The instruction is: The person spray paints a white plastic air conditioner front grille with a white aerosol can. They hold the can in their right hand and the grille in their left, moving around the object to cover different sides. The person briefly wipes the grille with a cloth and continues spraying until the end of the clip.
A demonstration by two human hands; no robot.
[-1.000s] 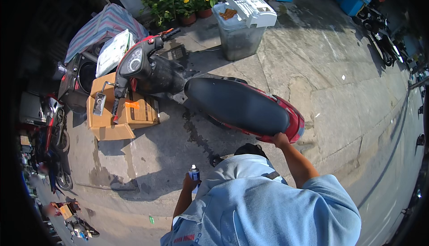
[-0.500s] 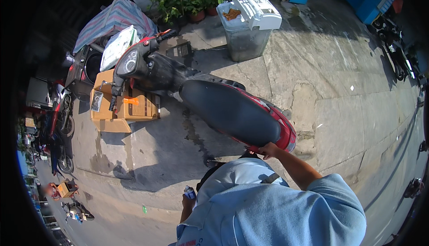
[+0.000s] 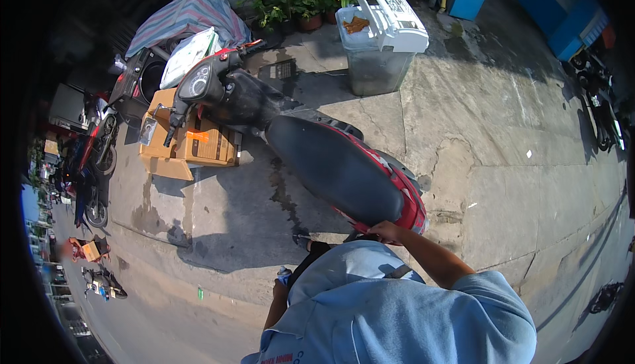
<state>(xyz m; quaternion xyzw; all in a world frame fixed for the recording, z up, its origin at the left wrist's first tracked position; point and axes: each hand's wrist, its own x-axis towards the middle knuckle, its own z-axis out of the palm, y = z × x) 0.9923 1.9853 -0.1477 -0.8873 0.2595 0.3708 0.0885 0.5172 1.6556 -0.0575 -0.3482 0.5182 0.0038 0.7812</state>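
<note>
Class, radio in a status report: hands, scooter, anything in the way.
Left hand holds blue can. Right hand at rear of scooter, grip unclear. Cardboard box near scooter's front end.

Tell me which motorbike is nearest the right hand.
The red-and-black motorbike in the middle: the right hand is at its tail. The other motorbikes are farther off, toward the picture's left and right rims.

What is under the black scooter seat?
Red bodywork shows around the rear of the black seat, by your right hand. The seat is down, so anything directly underneath is covered and can't be seen.
</note>
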